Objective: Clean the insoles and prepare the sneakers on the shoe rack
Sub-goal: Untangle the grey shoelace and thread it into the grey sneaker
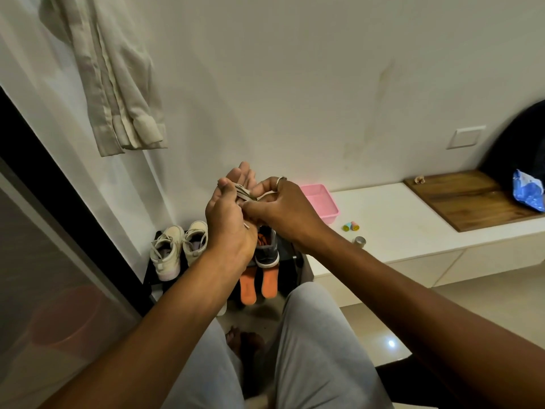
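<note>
The left hand (227, 208) and right hand (280, 209), raised together, cover much of the shoe rack (296, 256) behind them. Only the heel end of the dark sneaker (267, 247) shows under the right wrist, and whether its partner stands beside it cannot be told. The left hand is held up with straight, spread fingers. A pale shoelace (243, 193) lies in several strands across its palm, though how it runs behind the hand is hidden. The right hand's thumb and fingertips are curled and pinch the shoelace just beside the left palm, and a short loose end pokes out below. The two orange insoles (247, 287) lie side by side at the rack's near edge, their far ends under the dark sneaker and the left forearm. The pale sneakers (177, 250) stand in full view on the rack's left. A dark panel (73, 202) hems the rack in closely on the left, and a white bench (407, 228) touches it on the right. The bench carries a pink basket (323, 202) partly behind the right hand, a wooden board (466, 199) and a blue bag (528, 191) cut off by the frame. Bare pale floor (371, 317) lies open near right of the person's knees.
</note>
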`<action>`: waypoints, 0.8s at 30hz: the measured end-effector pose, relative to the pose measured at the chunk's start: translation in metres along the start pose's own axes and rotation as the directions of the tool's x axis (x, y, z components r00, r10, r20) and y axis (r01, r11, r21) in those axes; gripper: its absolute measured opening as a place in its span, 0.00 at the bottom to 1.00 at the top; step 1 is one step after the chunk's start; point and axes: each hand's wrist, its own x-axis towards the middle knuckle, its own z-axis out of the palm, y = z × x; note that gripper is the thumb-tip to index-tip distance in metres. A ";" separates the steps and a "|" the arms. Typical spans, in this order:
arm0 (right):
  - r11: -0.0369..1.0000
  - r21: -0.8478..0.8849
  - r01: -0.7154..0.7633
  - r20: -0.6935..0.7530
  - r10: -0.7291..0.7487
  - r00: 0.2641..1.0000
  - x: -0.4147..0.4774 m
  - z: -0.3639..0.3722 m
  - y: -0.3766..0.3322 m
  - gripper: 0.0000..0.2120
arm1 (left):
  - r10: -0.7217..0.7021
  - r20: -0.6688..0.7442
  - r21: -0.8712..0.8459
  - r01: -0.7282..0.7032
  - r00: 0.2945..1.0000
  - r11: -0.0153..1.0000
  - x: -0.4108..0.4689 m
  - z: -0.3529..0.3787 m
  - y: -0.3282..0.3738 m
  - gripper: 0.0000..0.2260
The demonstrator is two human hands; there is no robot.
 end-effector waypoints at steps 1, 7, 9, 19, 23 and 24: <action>0.999 -0.024 0.030 0.015 -0.029 0.999 -0.001 0.000 0.000 0.11 | -0.003 -0.002 0.000 0.003 1.000 1.000 0.001 -0.001 0.001 0.12; 0.998 0.052 0.040 0.166 -0.048 0.985 -0.003 -0.007 0.005 0.10 | -0.001 -0.009 -0.023 0.001 1.000 1.000 0.005 -0.006 0.005 0.12; 0.999 0.008 0.046 0.170 -0.047 0.984 -0.001 -0.009 0.005 0.10 | -0.006 -0.004 -0.021 0.005 1.000 1.000 0.004 -0.006 0.004 0.12; 0.977 -0.171 0.125 0.026 -0.122 0.992 0.007 -0.011 -0.003 0.10 | -0.031 0.024 0.013 0.031 0.999 0.999 -0.001 -0.004 -0.001 0.13; 0.977 -0.196 0.086 0.034 -0.080 0.996 0.010 -0.011 -0.005 0.15 | -0.034 -0.011 0.047 0.034 0.999 0.998 -0.005 -0.004 -0.003 0.13; 0.969 -0.227 0.100 0.037 -0.094 0.995 0.010 -0.012 -0.005 0.13 | -0.033 -0.018 0.051 0.034 0.999 0.998 -0.006 -0.003 -0.002 0.13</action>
